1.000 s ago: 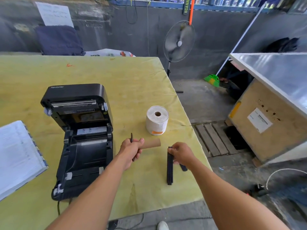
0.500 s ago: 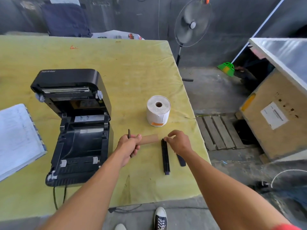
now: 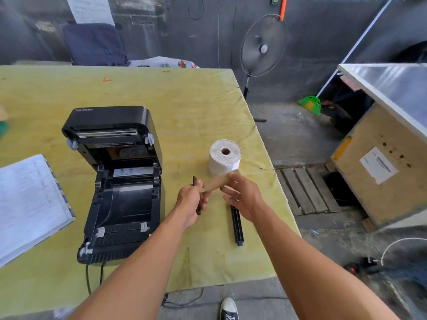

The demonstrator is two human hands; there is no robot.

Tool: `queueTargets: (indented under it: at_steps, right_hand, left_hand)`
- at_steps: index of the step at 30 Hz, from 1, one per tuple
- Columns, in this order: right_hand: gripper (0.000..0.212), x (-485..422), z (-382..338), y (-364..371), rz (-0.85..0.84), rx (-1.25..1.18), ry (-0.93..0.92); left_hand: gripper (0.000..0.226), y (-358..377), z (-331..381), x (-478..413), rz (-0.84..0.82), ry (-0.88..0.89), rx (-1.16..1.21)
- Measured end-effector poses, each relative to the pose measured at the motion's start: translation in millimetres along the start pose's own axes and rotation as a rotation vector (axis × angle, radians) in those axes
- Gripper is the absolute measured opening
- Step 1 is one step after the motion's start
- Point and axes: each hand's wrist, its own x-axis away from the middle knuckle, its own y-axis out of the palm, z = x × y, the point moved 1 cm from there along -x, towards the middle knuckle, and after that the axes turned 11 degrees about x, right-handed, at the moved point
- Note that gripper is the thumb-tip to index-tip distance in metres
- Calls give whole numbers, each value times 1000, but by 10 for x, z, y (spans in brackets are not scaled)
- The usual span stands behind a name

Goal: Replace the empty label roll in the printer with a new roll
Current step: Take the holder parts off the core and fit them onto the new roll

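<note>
- Two hands mid-frame share the empty core: left hand fingers clamped round its left end, right hand fingers pinching its right end.
- New label roll upright on bench, just behind.
- Open-lidded printer centre left.

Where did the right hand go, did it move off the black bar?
Yes. The right hand left the black bar on the table and moved up and left to pinch the end of the cardboard core held by the left hand.
</note>
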Motion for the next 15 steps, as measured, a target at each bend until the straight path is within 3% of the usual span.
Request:
queueTargets:
  at_steps: [2,4,8,15]
  right_hand:
    - [22,-10,-25,-29,134,-30,-8]
    - [28,-53,-22,-94,224,200,-23]
    - [37,-57,68,-29,141,718,-32]
    - [43,-123,318,283,31,1158,33]
  left_hand:
    - [24,-43,-15,7,42,5,7]
    - [21,-86,-54,-4,82,13,-37]
    - [23,-219,-145,-58,186,7,-278]
    - [25,-380,-329,-114,291,15,-618]
